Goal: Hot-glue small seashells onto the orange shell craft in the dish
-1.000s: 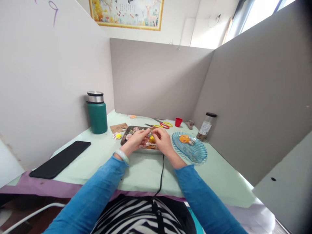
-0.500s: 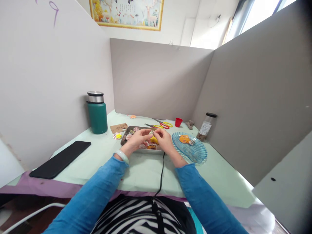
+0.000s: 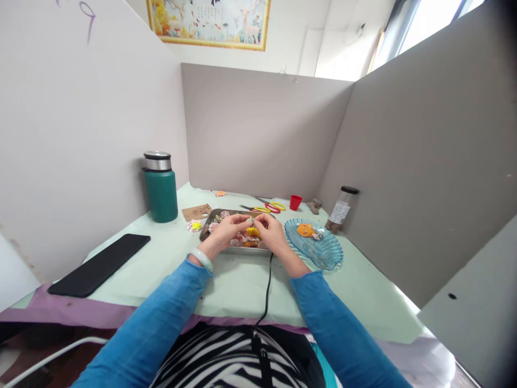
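Over a metal tray (image 3: 255, 251), my left hand (image 3: 229, 230) and my right hand (image 3: 270, 231) meet with their fingertips pinched together. Between them is a small pale greenish piece (image 3: 251, 220), too small to name; both hands grip it. Below the fingers, the tray holds pinkish round pieces (image 3: 214, 227), a yellow piece (image 3: 253, 232) and an orange-brown one (image 3: 250, 244). My wrists and fingers cover part of the tray. A pale bangle (image 3: 201, 258) circles my left wrist.
To the right lies a blue glass plate (image 3: 333, 253) with an orange piece (image 3: 306, 230). Behind the tray are scissors (image 3: 274, 207) and a red cup (image 3: 295, 202). A green flask (image 3: 160, 194), a black phone-like slab (image 3: 100, 264) and a clear jar (image 3: 341, 211) stand or lie around.
My fingertips have shifted slightly around the small piece, which shows at a different angle. The hands stay over the tray, and everything else is in place.
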### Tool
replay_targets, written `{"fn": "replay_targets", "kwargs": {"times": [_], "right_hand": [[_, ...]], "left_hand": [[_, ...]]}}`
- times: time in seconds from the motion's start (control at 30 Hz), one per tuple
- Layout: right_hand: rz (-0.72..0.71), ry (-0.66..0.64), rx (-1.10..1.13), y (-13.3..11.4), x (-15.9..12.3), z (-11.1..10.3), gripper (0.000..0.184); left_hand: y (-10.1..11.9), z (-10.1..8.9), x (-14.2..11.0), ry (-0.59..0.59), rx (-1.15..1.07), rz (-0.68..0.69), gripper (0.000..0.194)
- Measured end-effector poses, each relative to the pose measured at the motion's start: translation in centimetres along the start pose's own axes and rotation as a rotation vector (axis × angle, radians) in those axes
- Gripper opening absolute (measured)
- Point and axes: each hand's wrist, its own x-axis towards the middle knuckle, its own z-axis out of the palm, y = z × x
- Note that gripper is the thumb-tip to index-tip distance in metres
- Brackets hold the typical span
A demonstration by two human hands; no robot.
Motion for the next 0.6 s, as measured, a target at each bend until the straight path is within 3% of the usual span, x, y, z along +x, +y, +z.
{"fn": "replay_targets", "kwargs": {"times": [0.23,0.6], "right_hand": [[0.001,-0.003,0.002,-0.03,-0.01,-0.03,0.013],[-0.021,-0.001,0.022,-0.1,-0.01,-0.07,0.016]], "left_hand": [[0.28,0.08,-0.31,0.004,0.021,-0.034,0.034],[-0.27,-0.18,0.1,-0.031,0.001,0.037,0.041]]}}
